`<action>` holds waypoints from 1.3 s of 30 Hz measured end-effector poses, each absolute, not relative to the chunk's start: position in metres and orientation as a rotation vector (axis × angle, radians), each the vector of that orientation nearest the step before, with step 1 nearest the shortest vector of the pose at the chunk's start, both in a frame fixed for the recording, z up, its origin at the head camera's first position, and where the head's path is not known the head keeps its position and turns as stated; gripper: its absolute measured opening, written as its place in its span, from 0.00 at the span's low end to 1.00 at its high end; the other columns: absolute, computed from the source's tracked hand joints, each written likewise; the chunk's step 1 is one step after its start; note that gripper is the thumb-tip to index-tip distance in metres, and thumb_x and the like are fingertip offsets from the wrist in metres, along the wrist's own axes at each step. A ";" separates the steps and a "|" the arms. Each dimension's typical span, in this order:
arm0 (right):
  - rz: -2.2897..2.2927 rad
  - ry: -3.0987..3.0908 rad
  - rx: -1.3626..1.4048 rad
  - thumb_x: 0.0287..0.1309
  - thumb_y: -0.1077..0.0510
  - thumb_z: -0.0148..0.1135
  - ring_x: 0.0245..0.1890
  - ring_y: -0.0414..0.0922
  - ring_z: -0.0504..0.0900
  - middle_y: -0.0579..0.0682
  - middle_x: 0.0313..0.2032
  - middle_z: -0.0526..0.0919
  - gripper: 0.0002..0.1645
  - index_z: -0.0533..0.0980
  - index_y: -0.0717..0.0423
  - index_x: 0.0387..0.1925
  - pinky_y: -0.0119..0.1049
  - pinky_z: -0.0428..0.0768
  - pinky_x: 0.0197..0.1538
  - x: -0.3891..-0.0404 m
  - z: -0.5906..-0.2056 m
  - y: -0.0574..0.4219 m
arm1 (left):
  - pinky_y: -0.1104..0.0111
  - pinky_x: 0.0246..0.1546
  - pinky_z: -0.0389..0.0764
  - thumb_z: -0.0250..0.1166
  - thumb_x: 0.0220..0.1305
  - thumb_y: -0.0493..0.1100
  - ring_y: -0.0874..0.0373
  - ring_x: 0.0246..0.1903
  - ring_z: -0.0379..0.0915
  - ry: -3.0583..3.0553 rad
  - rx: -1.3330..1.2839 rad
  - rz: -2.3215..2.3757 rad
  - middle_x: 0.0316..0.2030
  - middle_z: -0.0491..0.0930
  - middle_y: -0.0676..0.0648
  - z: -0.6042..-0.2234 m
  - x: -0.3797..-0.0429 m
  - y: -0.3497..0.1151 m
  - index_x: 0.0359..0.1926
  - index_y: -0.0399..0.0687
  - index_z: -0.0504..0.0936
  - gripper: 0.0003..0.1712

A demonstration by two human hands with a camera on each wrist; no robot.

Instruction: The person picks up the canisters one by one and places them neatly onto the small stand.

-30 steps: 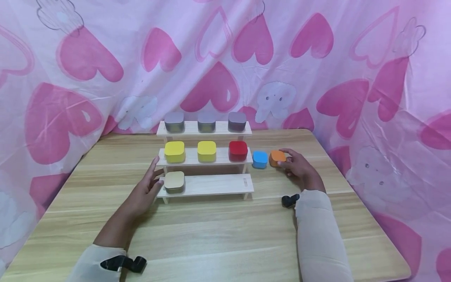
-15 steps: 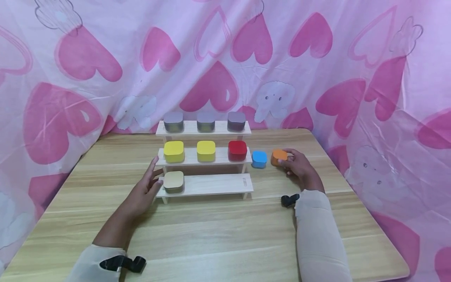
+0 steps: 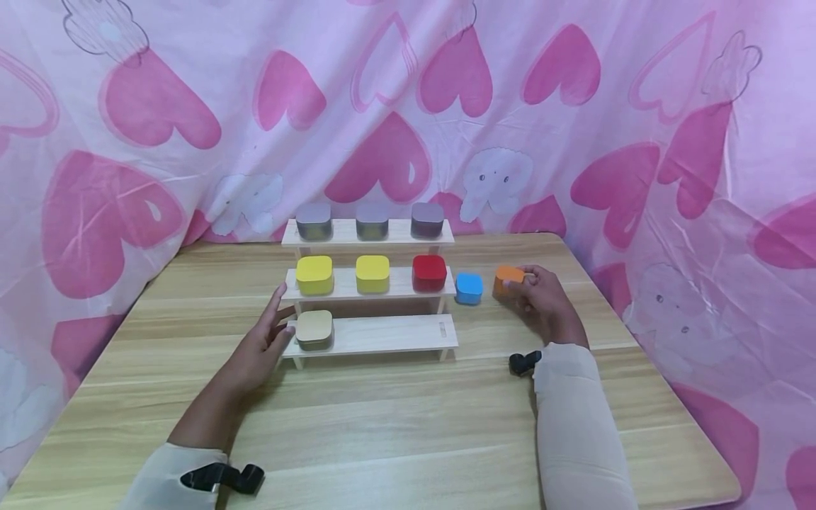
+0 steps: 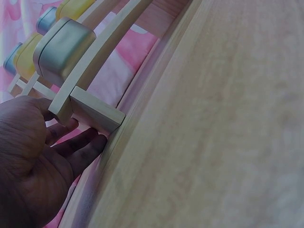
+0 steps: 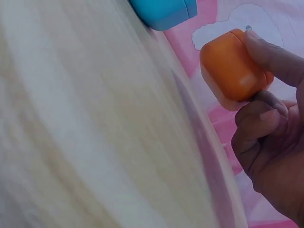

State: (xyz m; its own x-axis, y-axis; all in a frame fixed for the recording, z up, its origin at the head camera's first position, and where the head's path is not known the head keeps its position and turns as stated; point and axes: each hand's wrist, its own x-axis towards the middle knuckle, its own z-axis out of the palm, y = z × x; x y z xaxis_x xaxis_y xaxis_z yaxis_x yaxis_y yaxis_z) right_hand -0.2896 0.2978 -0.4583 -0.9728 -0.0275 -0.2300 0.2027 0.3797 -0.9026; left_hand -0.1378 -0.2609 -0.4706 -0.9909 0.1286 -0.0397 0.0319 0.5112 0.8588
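Observation:
My right hand (image 3: 540, 301) pinches an orange rounded-square tin (image 3: 509, 278) between thumb and fingers. In the right wrist view the tin (image 5: 230, 66) is tilted, its lid seam by the thumb, and it appears off the table. Left of it a blue tin (image 3: 469, 289) sits on the table. My left hand (image 3: 258, 350) rests at the left end of a three-step wooden stand (image 3: 389, 334). The left wrist view has its fingers (image 4: 85, 148) loosely bent by the end leg, close to the board's end. A gold tin (image 3: 315, 330) sits on the lowest step, near my left thumb.
On the middle step (image 3: 344, 282) stand two yellow tins (image 3: 314, 275) and a red tin (image 3: 430, 273). Three grey tins (image 3: 372, 221) line the top step. A pink heart-print cloth (image 3: 395, 85) hangs behind the wooden table (image 3: 382, 432).
My right hand has drawn the orange tin slightly right, away from the blue tin, and tilted it. The left hand and the stand stay in place.

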 end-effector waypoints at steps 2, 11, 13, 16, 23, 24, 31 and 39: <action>-1.621 2.450 0.137 0.75 0.48 0.70 0.28 0.42 0.72 0.40 0.34 0.75 0.40 0.66 0.54 0.79 0.32 0.77 0.34 -0.292 -0.457 0.298 | 0.34 0.79 0.63 0.53 0.88 0.50 0.28 0.82 0.58 2.644 0.145 1.499 0.86 0.57 0.34 -0.471 -0.138 -0.261 0.84 0.92 0.26 0.50; -1.677 2.474 0.075 0.73 0.47 0.72 0.21 0.39 0.65 0.37 0.24 0.69 0.37 0.70 0.55 0.75 0.33 0.70 0.26 -0.291 -0.447 0.296 | 0.33 0.79 0.62 0.54 0.88 0.51 0.28 0.82 0.58 2.643 0.140 1.494 0.86 0.56 0.34 -0.470 -0.138 -0.260 0.84 0.92 0.26 0.51; -1.680 2.489 0.050 0.73 0.47 0.72 0.21 0.39 0.66 0.37 0.23 0.68 0.36 0.71 0.57 0.74 0.33 0.70 0.27 -0.289 -0.444 0.295 | 0.33 0.79 0.61 0.54 0.88 0.51 0.27 0.83 0.57 2.640 0.141 1.491 0.86 0.56 0.34 -0.469 -0.138 -0.260 0.83 0.94 0.25 0.51; -1.671 2.518 0.046 0.73 0.47 0.72 0.23 0.40 0.68 0.37 0.24 0.70 0.35 0.73 0.57 0.71 0.34 0.74 0.29 -0.287 -0.439 0.293 | 0.32 0.79 0.61 0.54 0.88 0.51 0.27 0.82 0.57 2.640 0.149 1.492 0.86 0.56 0.33 -0.468 -0.138 -0.259 0.83 0.94 0.25 0.51; -1.656 2.581 0.008 0.72 0.44 0.72 0.26 0.41 0.73 0.40 0.38 0.83 0.35 0.75 0.57 0.71 0.34 0.81 0.32 -0.285 -0.424 0.286 | 0.33 0.79 0.62 0.54 0.88 0.52 0.28 0.83 0.57 2.643 0.161 1.498 0.86 0.56 0.33 -0.469 -0.138 -0.260 0.82 0.96 0.25 0.50; -1.668 2.577 -0.001 0.72 0.45 0.72 0.25 0.41 0.73 0.41 0.40 0.84 0.35 0.75 0.58 0.71 0.34 0.81 0.32 -0.285 -0.422 0.285 | 0.33 0.79 0.62 0.54 0.88 0.52 0.28 0.83 0.57 2.644 0.165 1.498 0.86 0.56 0.33 -0.469 -0.138 -0.260 0.82 0.96 0.25 0.50; -1.688 2.617 -0.046 0.71 0.46 0.73 0.24 0.41 0.72 0.45 0.46 0.83 0.38 0.74 0.56 0.75 0.32 0.80 0.28 -0.280 -0.405 0.277 | 0.34 0.79 0.63 0.54 0.88 0.52 0.28 0.82 0.58 2.653 0.165 1.485 0.86 0.56 0.33 -0.467 -0.138 -0.258 0.82 0.95 0.25 0.50; -1.744 2.673 -0.237 0.72 0.49 0.73 0.21 0.41 0.70 0.38 0.33 0.83 0.33 0.78 0.57 0.71 0.32 0.79 0.24 -0.263 -0.376 0.260 | 0.33 0.80 0.62 0.54 0.88 0.52 0.28 0.83 0.57 2.636 0.140 1.483 0.86 0.56 0.34 -0.467 -0.138 -0.259 0.81 0.99 0.25 0.50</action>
